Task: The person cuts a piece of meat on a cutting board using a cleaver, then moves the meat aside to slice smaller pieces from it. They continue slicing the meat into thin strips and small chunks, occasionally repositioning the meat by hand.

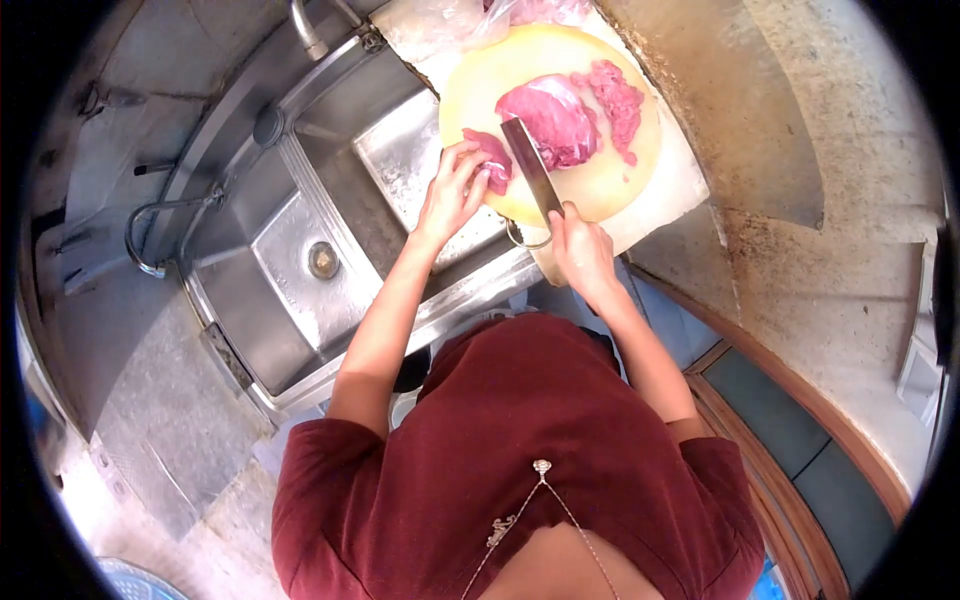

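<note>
A round yellow cutting board (470, 75) carries raw red meat. Wrapped around the handle of a knife (538, 175) is my right hand (583, 250), at the board's near edge. The broad dark blade points away from me, between a small piece of meat (494, 168) and a larger chunk of meat (548, 115). My left hand (458, 188) holds the small piece at the board's left side, its fingers bent over it, left of the blade. Farther right on the board lies a heap of cut meat (613, 100), with small scraps below it.
Left of the board is a double steel sink (310, 180) with a curved faucet (160, 205) and a drain (322, 260). Behind the board lies a clear plastic bag (475, 25). A metal ring (525, 242) hangs at the board's near edge. A stained wall (770, 200) rises at right.
</note>
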The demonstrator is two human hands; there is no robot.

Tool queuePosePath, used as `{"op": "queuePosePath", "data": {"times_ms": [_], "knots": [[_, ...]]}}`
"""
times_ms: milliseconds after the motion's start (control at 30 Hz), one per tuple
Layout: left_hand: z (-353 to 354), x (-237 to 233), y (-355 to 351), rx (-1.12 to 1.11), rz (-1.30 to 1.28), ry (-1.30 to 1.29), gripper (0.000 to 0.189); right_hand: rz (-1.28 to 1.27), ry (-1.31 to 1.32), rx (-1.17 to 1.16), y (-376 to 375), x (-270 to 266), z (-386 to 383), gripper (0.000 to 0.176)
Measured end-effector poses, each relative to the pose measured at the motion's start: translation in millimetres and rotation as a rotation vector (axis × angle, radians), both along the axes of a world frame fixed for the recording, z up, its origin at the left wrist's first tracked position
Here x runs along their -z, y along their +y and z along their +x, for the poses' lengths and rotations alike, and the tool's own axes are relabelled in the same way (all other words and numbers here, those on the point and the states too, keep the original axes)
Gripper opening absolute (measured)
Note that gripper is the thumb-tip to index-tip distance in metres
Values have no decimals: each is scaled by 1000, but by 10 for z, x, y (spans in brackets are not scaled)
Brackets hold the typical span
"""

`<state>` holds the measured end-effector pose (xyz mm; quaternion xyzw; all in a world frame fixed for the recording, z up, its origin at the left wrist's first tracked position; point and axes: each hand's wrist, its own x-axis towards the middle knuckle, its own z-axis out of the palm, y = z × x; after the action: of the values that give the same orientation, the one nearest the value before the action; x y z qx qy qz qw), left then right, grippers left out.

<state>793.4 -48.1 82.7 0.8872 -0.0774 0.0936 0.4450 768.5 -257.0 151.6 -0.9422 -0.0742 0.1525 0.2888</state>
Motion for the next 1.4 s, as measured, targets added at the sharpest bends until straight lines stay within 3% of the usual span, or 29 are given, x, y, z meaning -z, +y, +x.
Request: {"op": "queuePosePath", "data": {"times_ms": [333,467,733,1033,1233,1400], "knots": [[14,144,-53,-41,-48,-7,25,-61,54,-146,-4,-265,-41,23],[50,157,-92,-44,56,-104,28,-87,33,-168,32,-192,11,22],[89,274,-89,-125,-91,3,25,35,-57,-234,283,117,469,22],[94,283,-193,-133,-63,3,27,-21,128,-132,161,-90,124,15],[134,320,-166,-146,-36,-17,24,118,-43,-147,514,195,636,21],[104,347,-190,-151,-95,46,25,56,-34,-114,365,266,296,20]]}}
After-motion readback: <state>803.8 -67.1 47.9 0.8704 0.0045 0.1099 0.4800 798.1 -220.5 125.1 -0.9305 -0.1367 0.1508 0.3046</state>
